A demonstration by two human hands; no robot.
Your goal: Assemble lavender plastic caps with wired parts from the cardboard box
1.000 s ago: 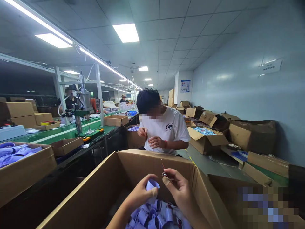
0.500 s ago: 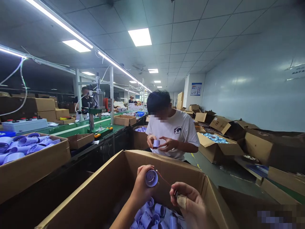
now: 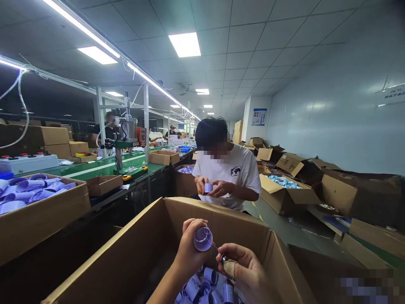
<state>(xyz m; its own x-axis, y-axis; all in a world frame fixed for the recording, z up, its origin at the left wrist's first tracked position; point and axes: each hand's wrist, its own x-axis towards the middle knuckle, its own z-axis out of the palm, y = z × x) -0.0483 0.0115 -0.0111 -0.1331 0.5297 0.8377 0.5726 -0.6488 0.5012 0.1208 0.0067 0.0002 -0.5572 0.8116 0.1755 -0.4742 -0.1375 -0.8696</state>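
My left hand point(image 3: 190, 242) is closed around a pale purple plastic cup point(image 3: 203, 239), its round open end facing me. In my right hand point(image 3: 242, 268), fingers and thumb pinch a small dark, shiny round part whose kind I cannot make out. Tan tape covers the thumb. A thin red wire point(image 3: 214, 245) runs from this part to the cup, and its far end lies inside the cup's mouth. Below both hands, several more purple cups point(image 3: 210, 275) lie loose in a large cardboard box point(image 3: 139, 240).
Across the box a person in a white shirt point(image 3: 229, 177) holds a similar cup. On the left, a box of purple cups point(image 3: 41, 213) stands before a green workbench with a press point(image 3: 126, 131). Open cartons point(image 3: 291, 198) line the right side.
My right hand has moved left and closer to the cup. The wire's end, outside the rim before, is now inside the cup. The cup's mouth has turned slightly.
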